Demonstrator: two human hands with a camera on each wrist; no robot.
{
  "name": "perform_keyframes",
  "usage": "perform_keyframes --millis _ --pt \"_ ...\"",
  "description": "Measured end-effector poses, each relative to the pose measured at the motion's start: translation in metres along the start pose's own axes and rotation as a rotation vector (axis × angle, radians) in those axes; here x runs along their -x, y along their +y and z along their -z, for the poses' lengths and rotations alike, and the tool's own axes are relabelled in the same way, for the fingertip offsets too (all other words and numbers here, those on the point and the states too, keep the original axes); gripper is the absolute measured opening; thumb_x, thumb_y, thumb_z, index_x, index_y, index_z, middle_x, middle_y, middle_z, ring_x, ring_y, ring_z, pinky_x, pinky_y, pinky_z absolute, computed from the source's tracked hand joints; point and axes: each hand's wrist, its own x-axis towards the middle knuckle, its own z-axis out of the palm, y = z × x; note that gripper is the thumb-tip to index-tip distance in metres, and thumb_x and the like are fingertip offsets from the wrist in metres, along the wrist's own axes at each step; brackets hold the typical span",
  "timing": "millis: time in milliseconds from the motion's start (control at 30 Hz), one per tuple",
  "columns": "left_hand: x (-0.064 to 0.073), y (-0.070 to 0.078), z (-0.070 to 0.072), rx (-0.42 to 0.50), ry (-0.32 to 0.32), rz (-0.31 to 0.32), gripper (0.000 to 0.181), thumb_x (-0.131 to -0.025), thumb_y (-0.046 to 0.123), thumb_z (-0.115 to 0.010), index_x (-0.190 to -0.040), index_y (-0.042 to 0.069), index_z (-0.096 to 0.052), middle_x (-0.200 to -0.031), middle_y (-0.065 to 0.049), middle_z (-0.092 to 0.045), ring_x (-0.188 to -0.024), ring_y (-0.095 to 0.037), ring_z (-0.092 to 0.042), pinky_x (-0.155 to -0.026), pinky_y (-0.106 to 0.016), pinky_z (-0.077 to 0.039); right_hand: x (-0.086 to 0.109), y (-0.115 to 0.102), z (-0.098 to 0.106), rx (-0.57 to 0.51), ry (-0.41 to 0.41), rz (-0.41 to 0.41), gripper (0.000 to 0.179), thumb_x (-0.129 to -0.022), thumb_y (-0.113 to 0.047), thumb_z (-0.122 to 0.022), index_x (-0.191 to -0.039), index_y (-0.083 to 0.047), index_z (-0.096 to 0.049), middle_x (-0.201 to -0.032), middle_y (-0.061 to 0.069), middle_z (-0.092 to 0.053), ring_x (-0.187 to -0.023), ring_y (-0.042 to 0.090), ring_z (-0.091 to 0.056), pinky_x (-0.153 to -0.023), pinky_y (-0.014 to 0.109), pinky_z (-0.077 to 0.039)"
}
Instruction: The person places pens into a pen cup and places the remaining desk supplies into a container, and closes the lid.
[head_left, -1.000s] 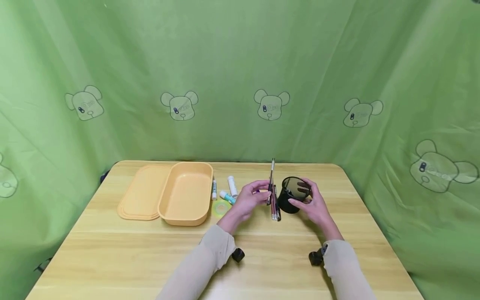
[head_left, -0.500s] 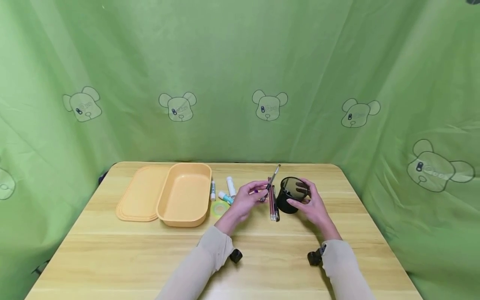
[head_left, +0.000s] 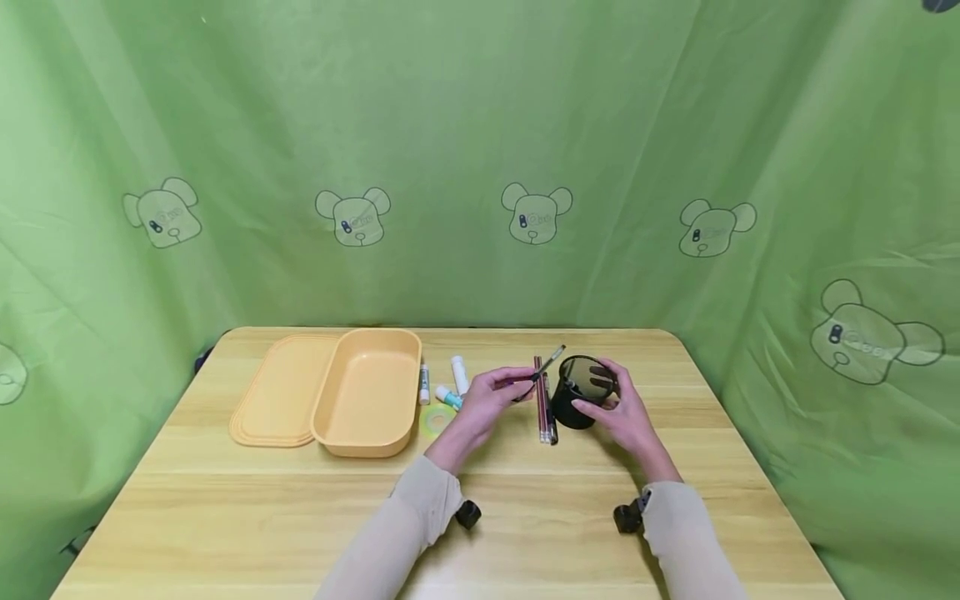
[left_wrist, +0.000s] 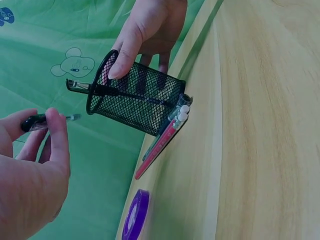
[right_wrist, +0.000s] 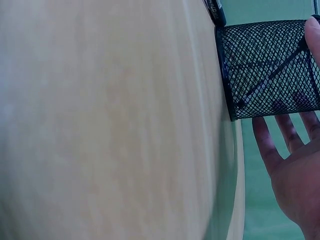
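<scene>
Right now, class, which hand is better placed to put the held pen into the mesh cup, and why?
Probably the left hand: it pinches the pen near the open mesh cup. The right hand grips the cup, so it seems better suited to steadying it.

Soft, even light falls on the table [head_left: 247, 517], with faint shadows beside the sleeves [head_left: 693, 542]; in the bluish right wrist view, the table seems blurred.
</scene>
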Motion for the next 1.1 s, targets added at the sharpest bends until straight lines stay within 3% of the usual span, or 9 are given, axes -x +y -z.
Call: perform_keyframes --millis 167,367,500,700,1100 --pt "0.000 -0.001 0.002 -0.032 -0.004 -0.026 0.035 -0.094 0.001 -0.071 -0.129 -0.001 -0.068 -0.126 -0.019 -0.071 -0.105 -0.020 -0.071 -0.102 -0.033 -0.058 -0.002 0.007 -0.001 0.012 0.008 0.012 0.097 -0.088 -0.016 -0.084 -0.163 -0.015 -0.023 -0.162 0.024 -0.035 -0.145 0.049 -0.040 -0.118 0.060 -0.039" --pt "0.001 0.000 0.005 -0.057 0.048 -0.020 0.030 -0.092 0.004 -0.074 -0.122 0.004 -0.074 -0.116 -0.010 -0.076 -0.104 -0.020 -0.072 -0.098 -0.035 -0.059 -0.003 0.014 -0.002 0.009 0.012 0.018 0.097 -0.089 -0.017 -0.084 -0.164 -0.020 -0.022 -0.162 0.021 -0.035 -0.143 0.050 -0.042 -0.117 0.059 -0.041" --pt "0.001 0.000 0.008 -0.073 0.102 -0.018 0.027 -0.093 0.006 -0.075 -0.120 0.006 -0.075 -0.115 -0.011 -0.076 -0.100 -0.019 -0.073 -0.091 -0.036 -0.060 -0.002 0.014 -0.002 0.005 0.009 0.002 0.098 -0.088 -0.018 -0.084 -0.164 -0.023 -0.021 -0.163 0.021 -0.033 -0.142 0.054 -0.042 -0.116 0.060 -0.041" --pt "-0.001 0.001 0.011 -0.021 0.145 -0.053 0.034 -0.092 0.004 -0.075 -0.126 0.004 -0.069 -0.124 -0.016 -0.072 -0.103 -0.020 -0.074 -0.099 -0.045 -0.060 -0.002 0.015 -0.001 0.015 0.008 -0.001 0.097 -0.089 -0.019 -0.084 -0.164 -0.023 -0.021 -0.164 0.020 -0.032 -0.144 0.053 -0.040 -0.117 0.060 -0.039" --pt "-0.004 0.007 0.005 -0.006 0.229 -0.146 0.027 -0.089 0.009 -0.081 -0.114 0.009 -0.072 -0.116 -0.009 -0.076 -0.105 -0.018 -0.072 -0.098 -0.031 -0.060 -0.005 0.016 -0.002 0.023 0.008 0.021 0.097 -0.089 -0.016 -0.084 -0.164 -0.018 -0.023 -0.162 0.022 -0.036 -0.145 0.048 -0.039 -0.120 0.061 -0.037"
